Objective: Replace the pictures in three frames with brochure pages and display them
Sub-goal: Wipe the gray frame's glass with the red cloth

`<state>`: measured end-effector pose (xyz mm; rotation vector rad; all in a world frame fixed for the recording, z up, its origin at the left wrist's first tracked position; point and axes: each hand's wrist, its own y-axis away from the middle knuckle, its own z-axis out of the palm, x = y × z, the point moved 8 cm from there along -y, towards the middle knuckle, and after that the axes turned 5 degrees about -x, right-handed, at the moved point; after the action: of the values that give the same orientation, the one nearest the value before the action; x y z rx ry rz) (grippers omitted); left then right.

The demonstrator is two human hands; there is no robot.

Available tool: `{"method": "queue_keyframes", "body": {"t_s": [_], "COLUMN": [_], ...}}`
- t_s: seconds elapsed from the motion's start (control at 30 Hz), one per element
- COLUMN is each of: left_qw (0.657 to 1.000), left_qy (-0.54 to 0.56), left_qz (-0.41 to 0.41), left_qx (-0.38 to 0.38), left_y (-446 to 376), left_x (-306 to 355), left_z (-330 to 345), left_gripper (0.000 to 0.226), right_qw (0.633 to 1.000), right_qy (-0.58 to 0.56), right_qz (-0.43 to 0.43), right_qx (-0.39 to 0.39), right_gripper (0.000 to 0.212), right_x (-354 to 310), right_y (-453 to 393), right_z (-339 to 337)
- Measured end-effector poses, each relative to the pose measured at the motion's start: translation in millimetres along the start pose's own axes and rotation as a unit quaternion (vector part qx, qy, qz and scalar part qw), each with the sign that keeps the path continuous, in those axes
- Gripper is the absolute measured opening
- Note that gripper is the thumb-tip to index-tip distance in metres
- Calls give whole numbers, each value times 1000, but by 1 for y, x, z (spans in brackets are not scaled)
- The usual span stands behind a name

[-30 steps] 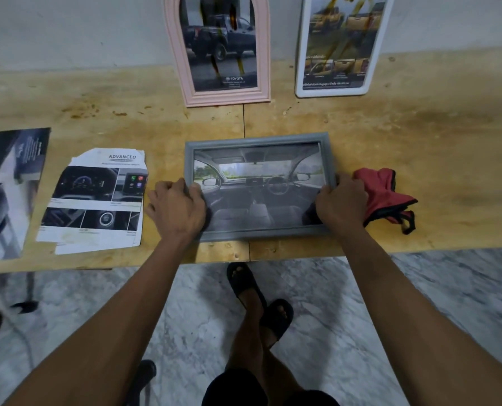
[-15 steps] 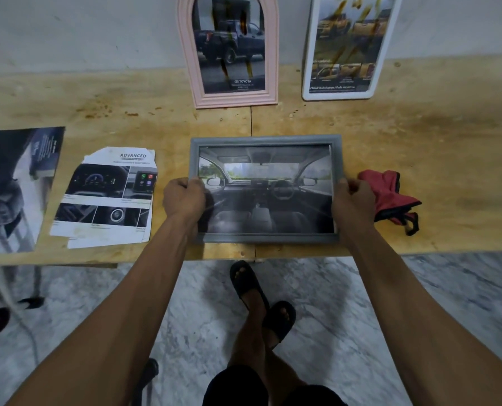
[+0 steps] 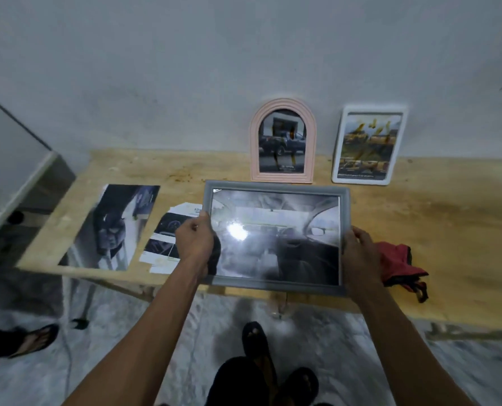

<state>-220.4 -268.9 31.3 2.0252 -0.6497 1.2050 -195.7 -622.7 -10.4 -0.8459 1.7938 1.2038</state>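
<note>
A grey rectangular frame with a car-interior brochure page behind its glass is lifted off the wooden table, tilted toward me. My left hand grips its left edge and my right hand grips its right edge. A pink arched frame holding a truck picture leans upright against the wall at the back. Beside it on the right stands a white frame with a yellow brochure page.
Loose brochure pages and a dark printed sheet lie on the table's left part. A red cloth lies right of the frame. A white cabinet stands at far left. Feet in sandals are on the marble floor below.
Both hands have raised the grey frame from flat on the table and tilted it up. My view has swung up and back, showing more wall.
</note>
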Motion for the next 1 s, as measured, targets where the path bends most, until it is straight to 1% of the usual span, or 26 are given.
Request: {"method": "queue_keyframes", "body": {"t_s": [0.1,0.2,0.27,0.37,0.43,0.53,0.6,0.67,0.73,0.8,0.87,0.93,1.0], "left_qw": [999,998,998,996,996,997,997,997,997,997,996,993,992], "left_qy": [32,30,20,14,15,24,25,16,9,-1,11,20,32], "left_qz": [-12,-11,2,12,10,22,27,25,14,0,-12,-14,-14], "left_qx": [-13,-48,-68,-89,-85,-69,-64,-66,-73,-79,-88,-112,-121], "left_y": [0,-11,-24,-51,-76,-121,-149,-186,-229,-273,-311,-342,-365], "left_x": [7,11,16,23,24,27,32,35,36,34,34,36,43], "left_z": [-20,-35,-44,-58,-71,-93,-106,-117,-124,-127,-124,-112,-101], "left_gripper": [49,33,27,20,17,22,19,17,21,27,26,25,24], "right_qw": [1000,999,998,995,993,991,990,988,986,986,987,990,991], "right_qy": [6,-9,-11,-6,10,47,62,80,97,111,122,125,123], "right_qz": [-14,-29,-35,-42,-52,-72,-72,-76,-82,-83,-77,-58,-43], "right_qx": [-26,-30,-46,-92,-105,-103,-109,-109,-104,-97,-73,-44,-34], "right_gripper": [27,25,25,21,20,22,22,21,18,17,19,22,26], "right_x": [-16,-32,-42,-60,-72,-90,-99,-111,-121,-130,-136,-141,-142], "right_y": [10,13,13,10,6,-6,-16,-25,-36,-51,-68,-81,-95], "right_z": [11,21,32,60,84,130,168,206,241,272,295,311,327]}}
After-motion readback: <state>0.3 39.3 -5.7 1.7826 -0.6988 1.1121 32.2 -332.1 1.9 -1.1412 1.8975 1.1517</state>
